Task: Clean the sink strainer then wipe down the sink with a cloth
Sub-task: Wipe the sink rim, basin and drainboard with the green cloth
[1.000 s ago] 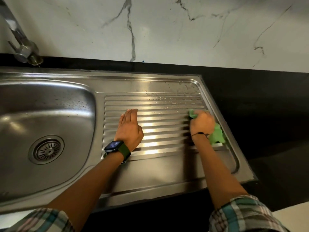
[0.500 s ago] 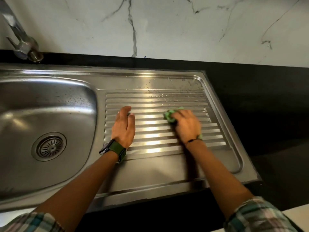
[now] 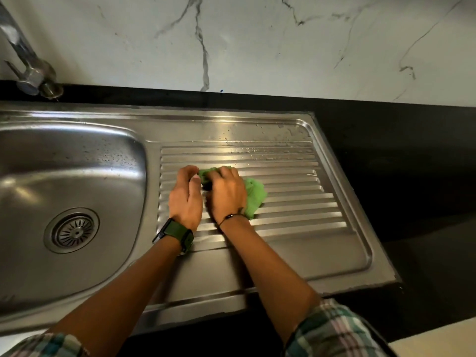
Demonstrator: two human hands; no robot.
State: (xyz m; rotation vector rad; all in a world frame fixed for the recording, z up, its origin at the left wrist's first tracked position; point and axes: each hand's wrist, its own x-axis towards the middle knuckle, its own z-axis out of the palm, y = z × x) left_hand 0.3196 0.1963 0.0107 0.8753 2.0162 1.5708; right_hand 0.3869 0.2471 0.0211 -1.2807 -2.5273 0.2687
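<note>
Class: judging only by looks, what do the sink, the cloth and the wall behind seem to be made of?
Sink: probably stainless steel, brushed; it gleams and mirrors light.
Cloth: soft green fabric, bunched under the right hand.
Wall: white with grey veins, marble or a lookalike.

My right hand [image 3: 226, 195] covers most of the green cloth [image 3: 253, 197] — only its edges show. The tap [image 3: 24, 60] is cut off at the top-left corner, and the sink basin [image 3: 77, 161] runs off the left edge. My sleeves [image 3: 332, 333] are cropped at the bottom — my left hand's [image 3: 186, 199] fingertips curl out of sight.
</note>
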